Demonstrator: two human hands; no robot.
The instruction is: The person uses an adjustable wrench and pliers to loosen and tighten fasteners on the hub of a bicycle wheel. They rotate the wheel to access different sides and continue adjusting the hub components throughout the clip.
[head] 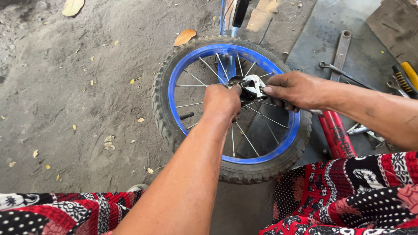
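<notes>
Right hand (296, 90) grips adjustable wrench (253, 85) at frame center. Left hand (221, 101) fisted at hub of blue-rimmed bicycle wheel (278, 143); what it grips is hidden.

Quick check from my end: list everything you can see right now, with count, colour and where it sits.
Small bicycle wheel: 1, blue rim, black tyre, silver spokes; lying centre on the ground.
Adjustable wrench: 1, silver; at the wheel hub, in the right hand.
Bicycle frame tube: 1, red; right of the wheel.
Combination wrench: 1, silver; upper right on the grey slab.
Flat metal bar: 1, grey; upper right, beside that wrench.
Yellow-handled tool: 1, yellow and black; far right edge.
Dry leaves: several, tan and yellow; scattered on the dirt.
Patterned cloth: red, black, white; over the knees, bottom.
Left hand: at the hub.
Right hand: gripping the wrench.
</notes>
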